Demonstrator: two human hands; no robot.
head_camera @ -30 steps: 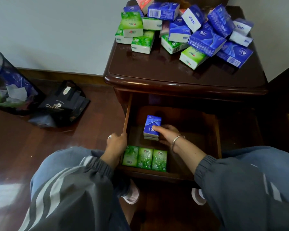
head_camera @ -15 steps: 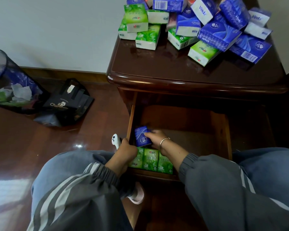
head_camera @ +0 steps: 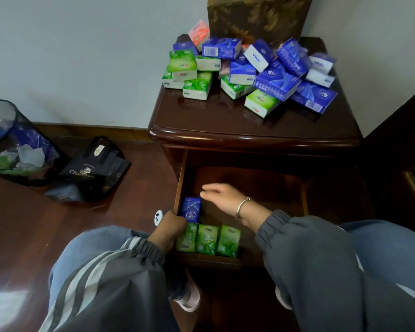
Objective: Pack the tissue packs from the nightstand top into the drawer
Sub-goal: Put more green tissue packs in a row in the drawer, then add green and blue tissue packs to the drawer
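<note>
A heap of blue and green tissue packs (head_camera: 249,73) lies on the dark nightstand top (head_camera: 225,123). Below it the drawer (head_camera: 302,200) is pulled out. Three green packs (head_camera: 209,239) stand in a row along its front wall, and a blue pack (head_camera: 191,209) stands behind them at the left side. My right hand (head_camera: 222,197) hovers over the drawer just right of the blue pack, fingers straight, holding nothing. My left hand (head_camera: 170,230) curls over the drawer's left front corner, beside the leftmost green pack.
A patterned brown box (head_camera: 259,15) stands at the back of the nightstand. On the wooden floor to the left are a black bag (head_camera: 91,168) and a mesh waste bin (head_camera: 12,144). A small white device (head_camera: 158,218) lies by the drawer's left side. My knees flank the drawer.
My right hand has let go of the blue pack, which now stands at the drawer's left behind the green row, and has lifted away to the right. The left hand stays at the corner.
</note>
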